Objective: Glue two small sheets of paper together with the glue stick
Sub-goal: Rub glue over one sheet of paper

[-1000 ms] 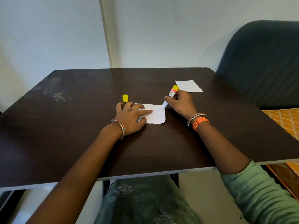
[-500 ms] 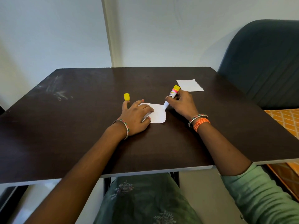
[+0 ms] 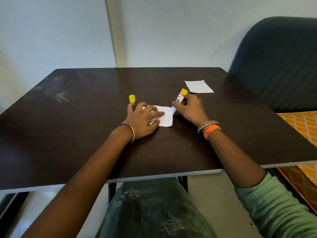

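Observation:
A small white sheet of paper (image 3: 166, 118) lies flat in the middle of the dark table (image 3: 85, 134). My left hand (image 3: 143, 120) presses on its left part with spread, straight fingers. My right hand (image 3: 189, 109) grips the glue stick (image 3: 178, 101), tilted, yellow end up, its white tip touching the sheet's far right corner. The yellow cap (image 3: 132, 98) stands upright on the table just beyond my left fingertips. A second white sheet (image 3: 199, 86) lies further back on the right, apart from everything.
A dark upholstered chair (image 3: 281, 62) stands close to the table's right side, with an orange patterned surface (image 3: 301, 124) below it. The wall runs behind the table's far edge. Faint scuff marks (image 3: 56, 93) show at the table's left.
The glue tip has shifted slightly along the sheet's far right corner. My left hand spread a little further across the paper. The camera view has drifted slightly.

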